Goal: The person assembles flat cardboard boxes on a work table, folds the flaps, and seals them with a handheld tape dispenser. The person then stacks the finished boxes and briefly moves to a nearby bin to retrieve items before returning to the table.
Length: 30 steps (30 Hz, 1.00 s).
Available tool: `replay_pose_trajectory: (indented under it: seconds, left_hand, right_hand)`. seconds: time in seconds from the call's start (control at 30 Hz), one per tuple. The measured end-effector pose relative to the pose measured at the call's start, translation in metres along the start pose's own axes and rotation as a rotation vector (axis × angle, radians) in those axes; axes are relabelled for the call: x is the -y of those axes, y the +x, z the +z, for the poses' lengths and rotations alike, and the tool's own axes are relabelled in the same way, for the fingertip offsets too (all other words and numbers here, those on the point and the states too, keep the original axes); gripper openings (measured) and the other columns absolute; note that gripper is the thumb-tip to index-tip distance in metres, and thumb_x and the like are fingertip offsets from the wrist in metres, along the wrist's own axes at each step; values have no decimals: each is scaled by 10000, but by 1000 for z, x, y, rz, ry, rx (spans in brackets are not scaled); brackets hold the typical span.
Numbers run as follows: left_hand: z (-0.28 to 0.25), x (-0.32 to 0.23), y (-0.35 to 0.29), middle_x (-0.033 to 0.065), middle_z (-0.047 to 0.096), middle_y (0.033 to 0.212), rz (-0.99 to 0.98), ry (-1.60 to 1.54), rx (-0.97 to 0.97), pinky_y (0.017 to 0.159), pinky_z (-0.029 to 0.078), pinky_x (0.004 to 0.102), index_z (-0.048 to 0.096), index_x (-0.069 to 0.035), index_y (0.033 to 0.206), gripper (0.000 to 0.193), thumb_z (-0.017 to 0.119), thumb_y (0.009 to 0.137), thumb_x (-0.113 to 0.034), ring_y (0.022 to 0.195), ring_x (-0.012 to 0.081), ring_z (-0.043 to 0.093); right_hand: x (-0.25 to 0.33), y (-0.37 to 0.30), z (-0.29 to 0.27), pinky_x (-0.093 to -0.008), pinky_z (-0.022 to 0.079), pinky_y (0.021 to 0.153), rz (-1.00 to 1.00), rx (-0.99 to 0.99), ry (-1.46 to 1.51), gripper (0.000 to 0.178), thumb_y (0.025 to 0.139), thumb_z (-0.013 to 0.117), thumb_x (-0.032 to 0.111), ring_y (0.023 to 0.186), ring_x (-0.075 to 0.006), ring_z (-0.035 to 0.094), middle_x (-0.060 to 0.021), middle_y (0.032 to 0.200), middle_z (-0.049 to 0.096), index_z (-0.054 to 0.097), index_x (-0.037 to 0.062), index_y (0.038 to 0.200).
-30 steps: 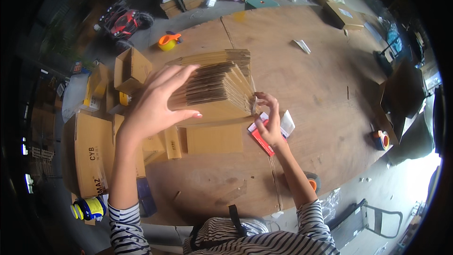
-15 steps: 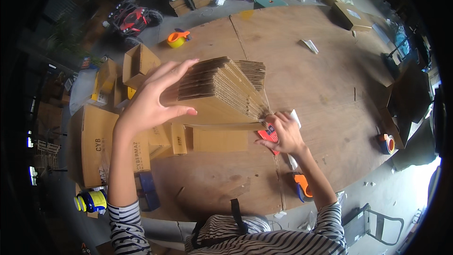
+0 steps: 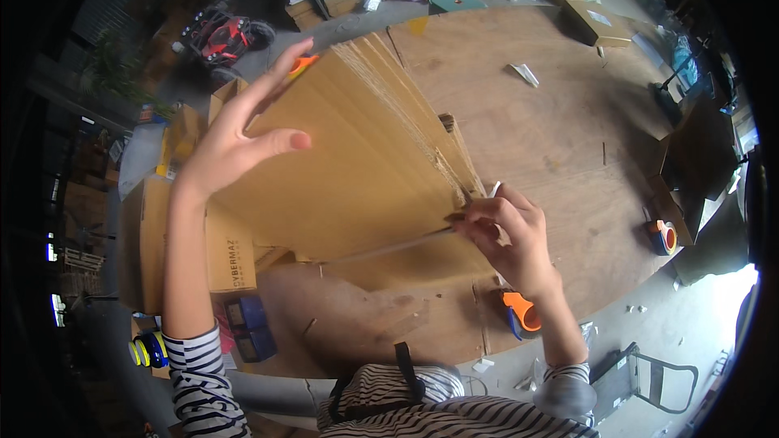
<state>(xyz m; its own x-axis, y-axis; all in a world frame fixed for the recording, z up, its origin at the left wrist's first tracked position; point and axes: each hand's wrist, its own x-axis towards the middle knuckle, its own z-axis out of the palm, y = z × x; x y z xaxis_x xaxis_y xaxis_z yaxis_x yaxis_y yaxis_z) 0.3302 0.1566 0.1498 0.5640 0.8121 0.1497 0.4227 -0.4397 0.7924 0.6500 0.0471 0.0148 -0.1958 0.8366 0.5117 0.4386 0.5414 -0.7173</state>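
A stack of flat cardboard boxes (image 3: 349,154) stands tilted up over the wooden table, its layered edges showing along the right side. My left hand (image 3: 235,142) holds the stack's left edge, thumb across the front face and fingers stretched along the edge behind. At the lower right corner, my right hand (image 3: 511,235) is closed in a pinch on the cardboard edge. A thin pale strip along the lower edge runs toward those fingers; whether they grip it too I cannot tell.
Cardboard boxes (image 3: 230,247) stand at the table's left. An orange tape dispenser (image 3: 521,311) lies near the front edge, and a tape roll (image 3: 665,237) at the right. A scrap of white paper (image 3: 524,75) rests on the wooden table (image 3: 568,146). Beyond is a red toy vehicle (image 3: 225,39).
The stack has tipped up, so its broad face now shows. My left hand has moved slightly left and upward with it; my right hand has shifted a little right and toward me.
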Motion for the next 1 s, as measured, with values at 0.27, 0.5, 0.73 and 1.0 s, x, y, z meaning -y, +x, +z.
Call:
replay_pose_trajectory:
  seconds: [0.27, 0.5, 0.73, 1.0]
  left_hand:
    - [41, 99, 14, 208, 555, 1433, -566, -12, 298, 1064, 440, 361, 455, 24, 1481, 980, 785, 810, -608, 1296, 251, 545]
    - [106, 252, -8, 132, 510, 1499, -741, -370, 159, 1117, 384, 348, 417, -13, 1521, 909, 766, 866, -537, 1355, 217, 485]
    - [121, 285, 8, 160, 213, 1678, -612, -275, 123, 1243, 168, 404, 216, -116, 1625, 979, 704, 899, -556, 1555, 282, 183]
    - [108, 222, 38, 195, 259, 1655, -652, -228, 45, 1231, 213, 453, 250, -188, 1623, 1058, 817, 800, -537, 1541, 325, 224]
  right_hand:
    - [-44, 12, -7, -390, 458, 845, -93, 573, -326, 336, 833, 773, 196, 850, -228, 656, 24, 830, 715, 598, 142, 1115]
    - [-105, 0, 63, -430, 457, 897, -183, 791, -315, 413, 806, 723, 113, 869, -228, 674, -8, 802, 693, 586, 137, 1194]
    - [-38, -84, 154, -363, 479, 869, -265, 896, -303, 398, 850, 605, 139, 919, -182, 652, -30, 940, 658, 602, 80, 1244]
    - [15, -125, 220, -391, 500, 747, 109, 560, -150, 189, 803, 655, 198, 833, -275, 655, -91, 884, 614, 639, 106, 967]
